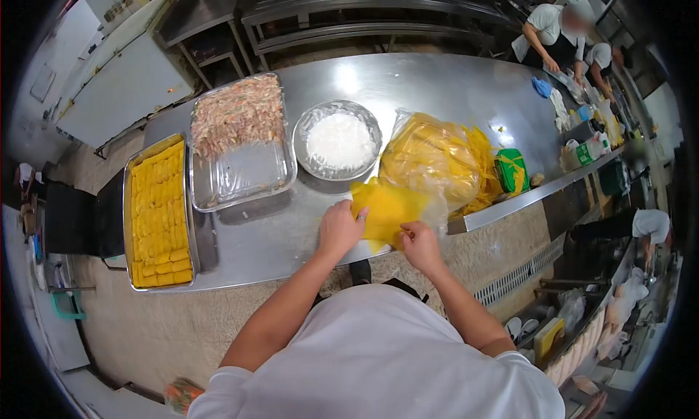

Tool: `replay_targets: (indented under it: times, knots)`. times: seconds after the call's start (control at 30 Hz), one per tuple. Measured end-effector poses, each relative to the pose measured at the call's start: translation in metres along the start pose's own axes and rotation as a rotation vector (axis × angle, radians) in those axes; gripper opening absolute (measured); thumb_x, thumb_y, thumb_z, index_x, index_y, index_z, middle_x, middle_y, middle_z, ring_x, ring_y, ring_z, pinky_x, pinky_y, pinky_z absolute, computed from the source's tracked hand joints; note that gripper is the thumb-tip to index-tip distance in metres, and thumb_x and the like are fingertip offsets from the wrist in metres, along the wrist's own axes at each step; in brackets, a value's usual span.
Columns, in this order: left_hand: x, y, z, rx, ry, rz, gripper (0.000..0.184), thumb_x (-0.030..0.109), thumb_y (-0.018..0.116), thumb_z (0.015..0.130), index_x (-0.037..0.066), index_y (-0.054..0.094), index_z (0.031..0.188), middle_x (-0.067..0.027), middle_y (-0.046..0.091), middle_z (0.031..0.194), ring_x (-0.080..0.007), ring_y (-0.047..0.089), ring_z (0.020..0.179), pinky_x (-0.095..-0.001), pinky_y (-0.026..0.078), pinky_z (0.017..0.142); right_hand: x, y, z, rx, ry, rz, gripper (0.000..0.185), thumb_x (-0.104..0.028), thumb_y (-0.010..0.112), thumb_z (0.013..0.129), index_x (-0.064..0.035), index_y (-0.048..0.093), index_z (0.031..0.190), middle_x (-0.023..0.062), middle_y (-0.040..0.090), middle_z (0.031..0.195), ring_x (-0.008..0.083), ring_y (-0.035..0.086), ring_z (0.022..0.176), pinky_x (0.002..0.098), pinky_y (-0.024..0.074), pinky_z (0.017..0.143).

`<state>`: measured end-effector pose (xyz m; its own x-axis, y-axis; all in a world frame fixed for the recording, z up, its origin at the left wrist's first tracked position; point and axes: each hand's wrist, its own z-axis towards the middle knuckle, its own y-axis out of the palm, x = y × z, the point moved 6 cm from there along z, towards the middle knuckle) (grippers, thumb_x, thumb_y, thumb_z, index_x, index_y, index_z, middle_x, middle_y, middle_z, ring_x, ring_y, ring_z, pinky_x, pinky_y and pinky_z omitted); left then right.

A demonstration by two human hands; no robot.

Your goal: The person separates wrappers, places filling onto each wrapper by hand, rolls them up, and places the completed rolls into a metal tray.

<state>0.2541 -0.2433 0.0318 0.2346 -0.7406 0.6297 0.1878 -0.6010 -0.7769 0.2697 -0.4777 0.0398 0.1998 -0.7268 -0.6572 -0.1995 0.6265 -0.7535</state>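
Between my two hands is a thin yellow wrapper sheet (389,209), above the front edge of the steel table. My left hand (342,228) grips its left side, the thumb on top. On the lower right corner, my right hand (422,246) pinches the sheet between thumb and fingers. Just beyond lies a clear plastic bag (429,157) of more yellow sheets, with loose yellow strips (477,164) at its right. A round metal bowl (300,146) lined with plastic holds a white paste or powder (338,141).
Left of the bowl, a plastic-lined tray (244,193) is partly filled with shredded filling (240,113). Farther left, another tray (192,270) holds rows of yellow rolls (156,208). A green package (512,170) sits right of the bag. Co-workers (550,37) stand at the far right end.
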Motion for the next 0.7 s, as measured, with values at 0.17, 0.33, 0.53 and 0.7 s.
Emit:
replay_targets:
  times: [0.17, 0.33, 0.53, 0.7]
  knots:
    - [0.000, 0.016, 0.023, 0.000, 0.053, -0.031, 0.026, 0.020, 0.086, 0.084, 0.006, 0.073, 0.102, -0.0166, 0.075, 0.104, -0.0383, 0.069, 0.102, -0.0482, 0.056, 0.090, 0.008, -0.012, 0.003, -0.066, 0.065, 0.076, 0.024, -0.012, 0.072, 0.092, 0.0004, 0.078, 0.111, 0.0241, 0.073, 0.109, 0.0431, 0.072, 0.101, 0.0500, 0.0580, 0.090]
    - [-0.002, 0.010, 0.016, 0.195, 0.153, -0.210, 0.022, 0.008, 0.087, 0.079, 0.009, 0.076, 0.098, -0.0144, 0.075, 0.104, -0.0370, 0.069, 0.098, -0.0453, 0.056, 0.090, -0.001, -0.018, 0.010, -0.078, 0.031, 0.076, 0.025, -0.012, 0.070, 0.093, 0.0004, 0.076, 0.114, 0.0247, 0.072, 0.111, 0.0426, 0.072, 0.101, 0.0506, 0.0578, 0.089]
    - [-0.028, 0.029, 0.012, 0.148, -0.006, -0.596, 0.020, -0.003, 0.080, 0.088, 0.003, 0.073, 0.106, -0.0083, 0.077, 0.103, -0.0181, 0.073, 0.091, -0.0333, 0.058, 0.083, -0.012, -0.017, 0.030, 0.002, -0.038, 0.148, 0.038, -0.010, 0.073, 0.091, 0.0004, 0.070, 0.128, 0.0240, 0.069, 0.117, 0.0384, 0.072, 0.099, 0.0472, 0.0590, 0.085]
    - [-0.030, 0.025, 0.009, -0.044, -0.140, -0.990, 0.029, -0.006, 0.072, 0.097, 0.002, 0.067, 0.125, -0.0067, 0.076, 0.110, -0.0136, 0.072, 0.096, -0.0298, 0.059, 0.081, -0.020, -0.012, 0.063, 0.113, -0.195, 0.072, 0.066, -0.008, 0.077, 0.087, -0.0020, 0.057, 0.149, 0.0204, 0.068, 0.127, 0.0340, 0.068, 0.117, 0.0435, 0.0572, 0.094]
